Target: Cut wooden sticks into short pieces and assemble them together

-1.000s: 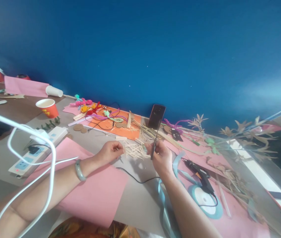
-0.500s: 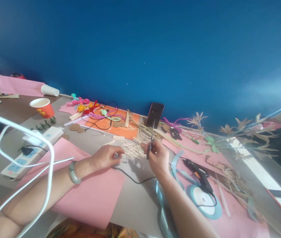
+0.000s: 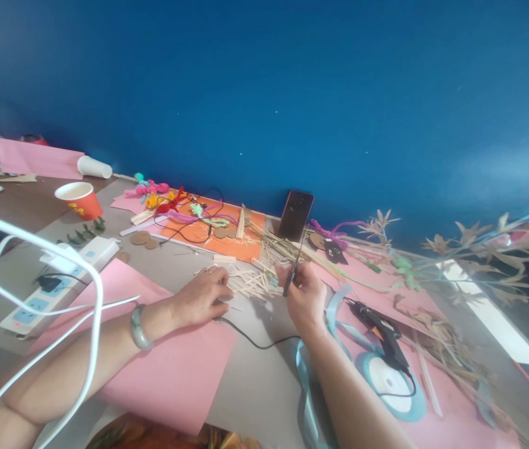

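Observation:
My right hand [image 3: 305, 296] is closed on a pair of scissors [image 3: 293, 267], blades pointing up and away toward the wall. My left hand [image 3: 204, 293] rests on the table, fingers curled down at the near edge of a heap of pale thin sticks [image 3: 250, 282]; whether it holds a stick I cannot make out. A green bangle [image 3: 137, 327] sits on my left wrist. Under my left forearm lies a pink paper sheet [image 3: 175, 368]. A thin black cord [image 3: 255, 337] runs across the table between my hands.
A black glue gun [image 3: 379, 327] lies on a ribbon roll [image 3: 392, 383] to the right. A phone [image 3: 295, 215] leans on the blue wall. An orange sheet [image 3: 208, 234] carries pipe cleaners. Dried leafy stems [image 3: 442, 299], a red cup [image 3: 78, 200], a power strip [image 3: 56, 284] and white cables [image 3: 40, 299].
My left hand came down from a raised pinch to the table by the sticks. My right hand kept the scissors upright and shifted a little.

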A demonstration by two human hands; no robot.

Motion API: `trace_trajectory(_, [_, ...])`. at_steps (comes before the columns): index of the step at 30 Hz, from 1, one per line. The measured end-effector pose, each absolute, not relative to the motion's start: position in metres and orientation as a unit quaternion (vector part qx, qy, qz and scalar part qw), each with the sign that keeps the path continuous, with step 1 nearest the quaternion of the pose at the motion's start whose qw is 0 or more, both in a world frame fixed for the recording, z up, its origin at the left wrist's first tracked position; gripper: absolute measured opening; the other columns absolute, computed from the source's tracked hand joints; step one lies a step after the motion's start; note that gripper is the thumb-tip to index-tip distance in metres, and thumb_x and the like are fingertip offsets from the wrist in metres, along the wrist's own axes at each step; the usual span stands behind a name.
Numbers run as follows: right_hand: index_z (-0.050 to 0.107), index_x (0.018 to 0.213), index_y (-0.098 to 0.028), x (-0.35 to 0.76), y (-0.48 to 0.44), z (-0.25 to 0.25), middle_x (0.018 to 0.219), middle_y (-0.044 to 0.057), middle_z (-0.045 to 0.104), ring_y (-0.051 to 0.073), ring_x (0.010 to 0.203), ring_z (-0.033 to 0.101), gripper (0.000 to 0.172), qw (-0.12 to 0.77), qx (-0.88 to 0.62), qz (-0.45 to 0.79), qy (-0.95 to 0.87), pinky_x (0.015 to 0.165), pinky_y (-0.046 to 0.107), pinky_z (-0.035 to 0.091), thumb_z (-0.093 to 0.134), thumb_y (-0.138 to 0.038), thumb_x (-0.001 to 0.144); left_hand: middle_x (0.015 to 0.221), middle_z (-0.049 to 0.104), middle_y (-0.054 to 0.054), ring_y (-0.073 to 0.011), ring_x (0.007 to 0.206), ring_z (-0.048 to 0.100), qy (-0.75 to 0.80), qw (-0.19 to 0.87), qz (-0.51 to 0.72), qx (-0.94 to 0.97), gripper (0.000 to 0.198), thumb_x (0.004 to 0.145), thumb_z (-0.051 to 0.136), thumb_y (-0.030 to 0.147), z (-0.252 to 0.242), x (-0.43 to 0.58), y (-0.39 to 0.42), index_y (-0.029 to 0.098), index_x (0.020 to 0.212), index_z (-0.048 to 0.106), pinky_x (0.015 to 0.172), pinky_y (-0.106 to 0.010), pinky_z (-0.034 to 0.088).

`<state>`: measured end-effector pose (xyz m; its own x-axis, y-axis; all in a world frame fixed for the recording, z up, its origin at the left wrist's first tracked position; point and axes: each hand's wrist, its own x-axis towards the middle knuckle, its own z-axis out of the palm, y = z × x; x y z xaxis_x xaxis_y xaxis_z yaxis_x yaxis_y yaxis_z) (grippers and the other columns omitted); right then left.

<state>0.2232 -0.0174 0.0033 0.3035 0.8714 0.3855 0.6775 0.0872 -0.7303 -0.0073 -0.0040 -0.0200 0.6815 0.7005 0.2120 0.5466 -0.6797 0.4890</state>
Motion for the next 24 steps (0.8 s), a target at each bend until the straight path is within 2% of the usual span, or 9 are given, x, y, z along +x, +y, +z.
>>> trace_trajectory(7, [0.048, 0.062, -0.019, 0.224, -0.016, 0.004, 0.05, -0.004, 0.048, 0.01, 0.048, 0.043, 0.032, 0.448, -0.68, 0.106, -0.571, 0.047, 0.021, 0.033, 0.061, -0.046, 0.073, 0.081, 0.05, -0.002, -0.0148, 0.079, 0.046, 0.303, 0.201, 0.173, 0.915, 0.019, 0.084, 0.054, 0.026, -0.014, -0.008, -0.004, 0.021, 0.074, 0.069, 0.077, -0.03, 0.034])
trace_trajectory(13, [0.049, 0.063, -0.019, 0.227, -0.014, 0.001, 0.051, -0.004, 0.05, 0.01, 0.048, 0.044, 0.031, 0.449, -0.686, 0.11, -0.562, 0.047, 0.021, 0.033, 0.061, -0.045, 0.074, 0.078, 0.051, -0.002, -0.0138, 0.078, 0.048, 0.293, 0.229, 0.18, 0.911, 0.02, 0.085, 0.054, 0.022, -0.017, -0.006, -0.007, 0.02, 0.071, 0.068, 0.077, -0.029, 0.034])
trace_trajectory(16, [0.05, 0.064, -0.019, 0.228, -0.014, 0.001, 0.052, -0.004, 0.051, 0.01, 0.048, 0.045, 0.031, 0.448, -0.689, 0.119, -0.557, 0.048, 0.021, 0.034, 0.061, -0.046, 0.074, 0.084, 0.053, -0.003, -0.0153, 0.082, 0.049, 0.312, 0.245, 0.203, 0.895, 0.011, 0.081, 0.058, 0.024, -0.021, -0.004, -0.007, 0.02, 0.084, 0.069, 0.08, -0.029, 0.036])
trace_trajectory(19, [0.05, 0.064, -0.019, 0.228, -0.013, 0.0, 0.052, -0.003, 0.051, 0.011, 0.049, 0.046, 0.031, 0.446, -0.692, 0.125, -0.554, 0.048, 0.021, 0.034, 0.061, -0.046, 0.074, 0.091, 0.053, -0.005, -0.0179, 0.089, 0.049, 0.33, 0.232, 0.218, 0.889, 0.021, 0.081, 0.059, 0.026, -0.022, -0.005, -0.005, 0.021, 0.101, 0.066, 0.082, -0.031, 0.037])
trace_trajectory(24, [0.049, 0.063, -0.019, 0.228, -0.013, -0.001, 0.052, -0.004, 0.049, 0.01, 0.048, 0.043, 0.031, 0.443, -0.692, 0.112, -0.559, 0.048, 0.022, 0.033, 0.06, -0.046, 0.074, 0.093, 0.05, -0.005, -0.0198, 0.089, 0.046, 0.33, 0.183, 0.185, 0.907, 0.023, 0.085, 0.055, 0.028, -0.024, -0.007, -0.002, 0.024, 0.104, 0.066, 0.08, -0.033, 0.035])
